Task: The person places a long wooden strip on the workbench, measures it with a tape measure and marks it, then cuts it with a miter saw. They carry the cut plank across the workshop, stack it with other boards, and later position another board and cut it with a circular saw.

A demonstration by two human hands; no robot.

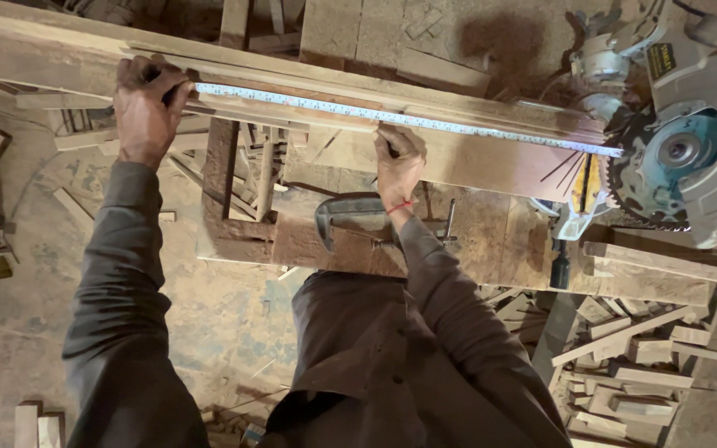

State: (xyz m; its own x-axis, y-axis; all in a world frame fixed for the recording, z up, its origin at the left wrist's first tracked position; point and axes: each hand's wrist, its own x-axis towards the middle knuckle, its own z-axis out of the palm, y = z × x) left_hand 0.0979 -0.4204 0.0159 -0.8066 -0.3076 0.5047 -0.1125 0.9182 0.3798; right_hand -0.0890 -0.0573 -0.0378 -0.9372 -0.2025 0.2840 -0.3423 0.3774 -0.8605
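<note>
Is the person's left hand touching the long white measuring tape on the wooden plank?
Touching. The head view shows the left hand gripping the measuring tape's end against the wooden plank.

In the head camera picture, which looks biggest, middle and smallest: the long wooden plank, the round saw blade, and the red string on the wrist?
1. Long wooden plank, stretching nearly across the picture.
2. Round saw blade, partly covered by its guard.
3. Red string on the right hand, clearly the smallest.
</note>
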